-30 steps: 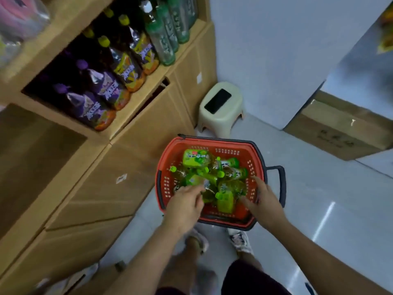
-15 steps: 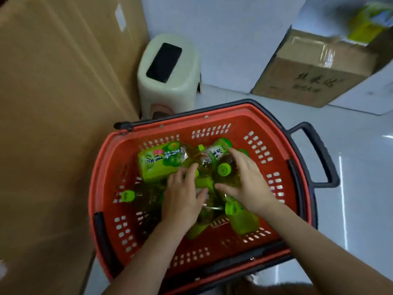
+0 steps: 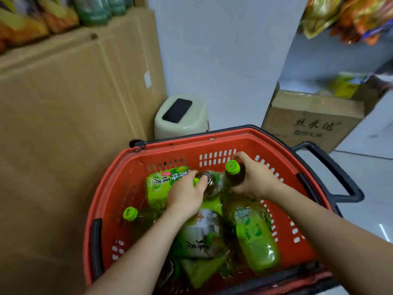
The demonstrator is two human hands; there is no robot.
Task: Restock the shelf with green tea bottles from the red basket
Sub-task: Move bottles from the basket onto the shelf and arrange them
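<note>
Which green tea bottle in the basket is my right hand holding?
The bottle with its green cap raised at the far side of the basket; the right hand grips its neck. The left hand holds a neighbouring bottle; the rest lie loose.

"青梅绿茶" on green tea bottle [image 3: 159,188]; unclear characters on cardboard box [image 3: 312,116]

Left hand [image 3: 186,195], right hand [image 3: 256,180], forearms [image 3: 314,231]: bare.
</note>
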